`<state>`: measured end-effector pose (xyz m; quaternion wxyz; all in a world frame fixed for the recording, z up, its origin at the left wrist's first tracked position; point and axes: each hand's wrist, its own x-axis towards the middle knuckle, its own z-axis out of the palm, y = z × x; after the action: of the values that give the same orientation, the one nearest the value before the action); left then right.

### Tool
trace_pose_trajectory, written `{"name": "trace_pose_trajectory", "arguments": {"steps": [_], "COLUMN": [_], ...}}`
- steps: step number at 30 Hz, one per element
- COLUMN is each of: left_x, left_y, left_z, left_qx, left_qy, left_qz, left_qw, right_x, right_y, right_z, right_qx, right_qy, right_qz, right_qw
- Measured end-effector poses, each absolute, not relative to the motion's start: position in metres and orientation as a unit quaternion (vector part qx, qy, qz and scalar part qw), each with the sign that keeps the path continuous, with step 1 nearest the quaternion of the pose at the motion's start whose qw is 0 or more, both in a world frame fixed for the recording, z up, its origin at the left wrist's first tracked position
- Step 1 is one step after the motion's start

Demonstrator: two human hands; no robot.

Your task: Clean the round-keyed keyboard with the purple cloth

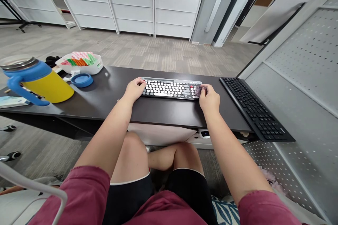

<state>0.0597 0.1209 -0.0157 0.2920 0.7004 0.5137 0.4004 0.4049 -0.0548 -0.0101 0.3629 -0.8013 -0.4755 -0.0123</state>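
Note:
A white and grey keyboard with round keys and one red key lies on the dark desk in front of me. At its left end is my left hand, fingers bent together against the keyboard's edge. My right hand is at the right end, thumb and fingers pinched around a small dark patterned piece that lies over the number keys. What exactly this piece is, I cannot make out.
A black keyboard sits along the desk's right side by a perforated panel. To the left are a yellow and blue mug, a blue lid and a white basket of colourful items. White cabinets stand beyond the desk.

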Motion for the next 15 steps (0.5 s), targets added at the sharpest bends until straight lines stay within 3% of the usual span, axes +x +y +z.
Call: {"name": "trace_pose_trajectory", "arguments": {"steps": [8, 15], "left_x": [0.060, 0.059], "left_y": [0.120, 0.122], "left_z": [-0.015, -0.018], "left_qx": [0.711, 0.708], "left_qy": [0.506, 0.509], "left_qz": [0.395, 0.395], "left_qw": [0.285, 0.289], "right_x": [0.404, 0.386], "right_y": [-0.053, -0.047], "right_z": [-0.011, -0.014], "right_qx": [-0.810, -0.798], "right_qy": [-0.491, -0.580], "right_qz": [-0.019, -0.030], "right_qw": [0.319, 0.161]}}
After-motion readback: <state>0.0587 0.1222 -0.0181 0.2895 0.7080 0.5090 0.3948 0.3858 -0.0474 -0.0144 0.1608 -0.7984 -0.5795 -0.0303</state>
